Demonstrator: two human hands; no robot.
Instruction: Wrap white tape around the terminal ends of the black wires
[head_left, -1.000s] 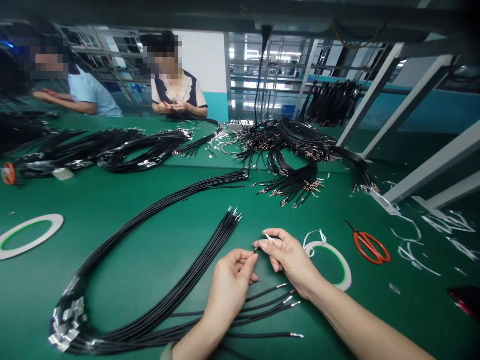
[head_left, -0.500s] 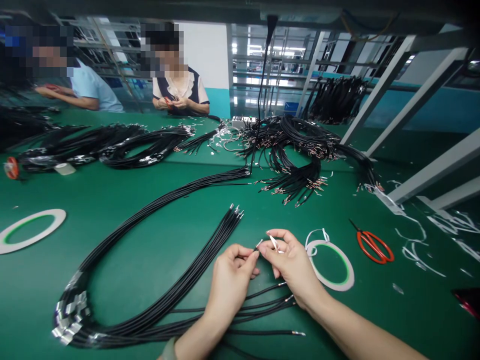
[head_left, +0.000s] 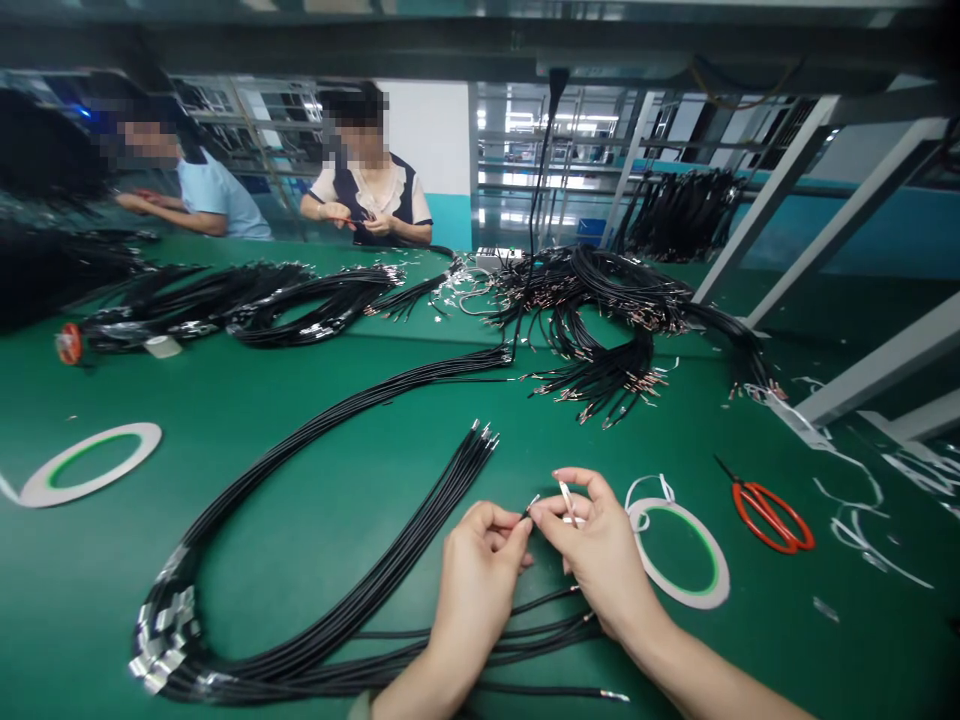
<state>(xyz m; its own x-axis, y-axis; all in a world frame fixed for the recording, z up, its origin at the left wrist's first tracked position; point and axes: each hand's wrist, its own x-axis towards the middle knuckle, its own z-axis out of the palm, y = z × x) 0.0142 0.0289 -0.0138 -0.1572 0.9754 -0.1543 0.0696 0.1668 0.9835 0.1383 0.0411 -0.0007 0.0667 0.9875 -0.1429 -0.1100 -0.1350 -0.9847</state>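
Note:
My left hand (head_left: 484, 570) pinches a thin black cable near its bare silvery end (head_left: 534, 503) between thumb and forefinger. Thumb and forefinger of my right hand (head_left: 592, 535) close at that same tip, and a narrow white strip (head_left: 567, 497) is caught between its fingers. Under both wrists run several loose black cables (head_left: 547, 690) with exposed ends. They belong to a large looped bundle of black cables (head_left: 360, 580), whose left bend carries shiny silvery tags (head_left: 169, 640). What lies between the right fingertips is partly hidden.
Right of my hands lie a white tape roll (head_left: 720, 590) with a green inner ring and red-handled scissors (head_left: 772, 515). Another roll (head_left: 37, 488) rests at left. Coiled cables (head_left: 622, 285) line the back, near metal posts (head_left: 780, 200). Two people work across the table.
The whole view has shifted, so things appear lower and farther right. Both my hands stay at the cable's tip, in much the same grip.

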